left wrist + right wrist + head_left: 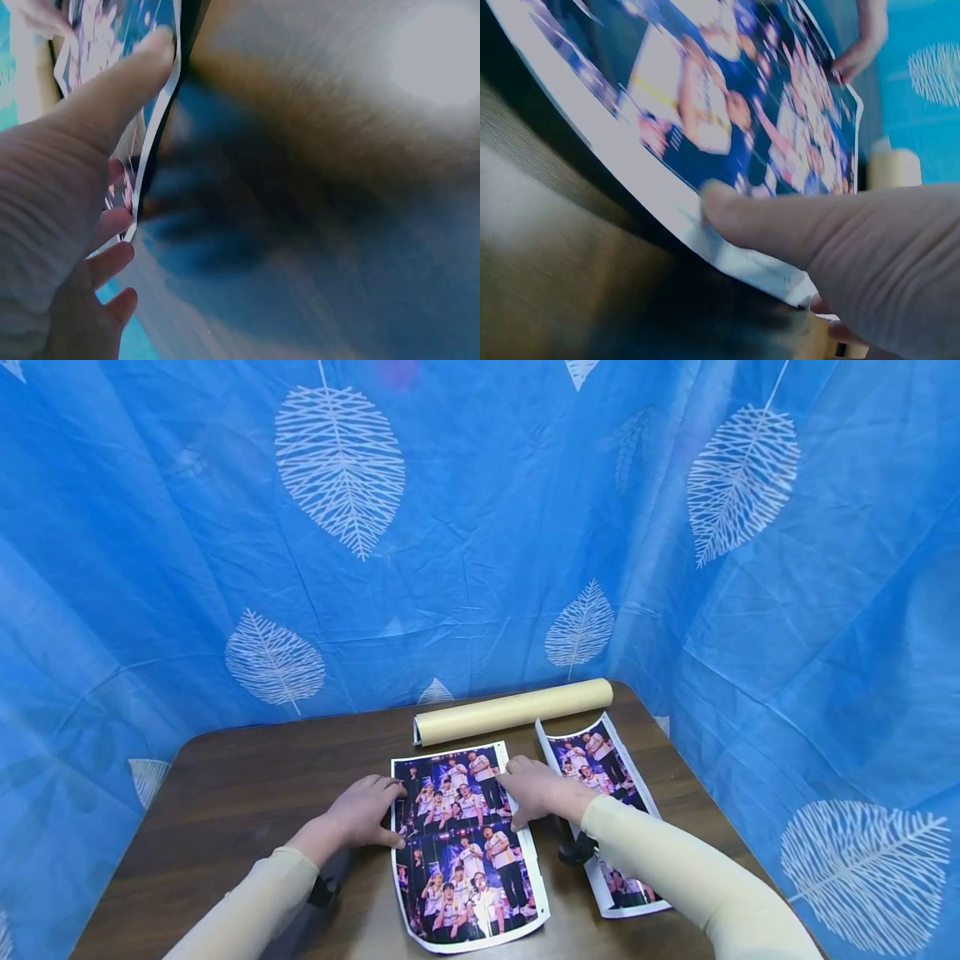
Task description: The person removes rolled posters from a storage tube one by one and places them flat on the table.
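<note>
A glossy photo sheet [468, 827] with two stacked group pictures and a white border is in the middle of the head view, its near end curving. My left hand [363, 810] holds its left edge; in the left wrist view the thumb [142, 67] lies over the border and the other fingertips are along the edge. On the opposite side my right hand [536, 787] holds the right edge, with its thumb [742, 217] on the printed face near the white border. The right hand's other fingers are mostly hidden in the right wrist view.
A second photo sheet [592, 760] with a curled left edge lies to the right, partly covered by my right forearm. Along the back of the dark wooden table [247, 793] lies a cream-coloured paper roll [513, 712]. A blue leaf-patterned curtain [465, 527] hangs behind.
</note>
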Demonstrator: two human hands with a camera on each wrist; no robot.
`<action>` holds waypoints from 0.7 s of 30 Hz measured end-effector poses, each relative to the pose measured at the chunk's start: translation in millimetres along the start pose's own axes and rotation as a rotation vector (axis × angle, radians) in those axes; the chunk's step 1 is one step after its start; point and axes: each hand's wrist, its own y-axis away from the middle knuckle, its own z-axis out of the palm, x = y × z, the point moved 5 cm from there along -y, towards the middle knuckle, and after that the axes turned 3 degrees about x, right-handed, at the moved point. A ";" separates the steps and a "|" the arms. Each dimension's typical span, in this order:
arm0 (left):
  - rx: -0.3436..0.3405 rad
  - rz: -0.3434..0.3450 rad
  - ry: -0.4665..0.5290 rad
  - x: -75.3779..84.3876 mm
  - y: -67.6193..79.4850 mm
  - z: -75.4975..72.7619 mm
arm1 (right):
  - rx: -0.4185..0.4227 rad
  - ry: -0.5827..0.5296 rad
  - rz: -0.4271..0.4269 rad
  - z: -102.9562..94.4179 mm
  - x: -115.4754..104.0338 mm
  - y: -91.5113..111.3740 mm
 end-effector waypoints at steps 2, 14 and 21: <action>0.024 0.051 -0.028 7.3 4.9 0.0 | 0.039 -0.045 -0.015 0.3 -5.8 4.8; -0.007 0.157 -0.027 37.5 45.4 11.9 | 0.036 -0.023 -0.114 7.2 -22.9 37.0; -0.053 0.152 -0.059 46.2 64.2 21.1 | -0.031 0.090 -0.136 16.4 -29.5 53.6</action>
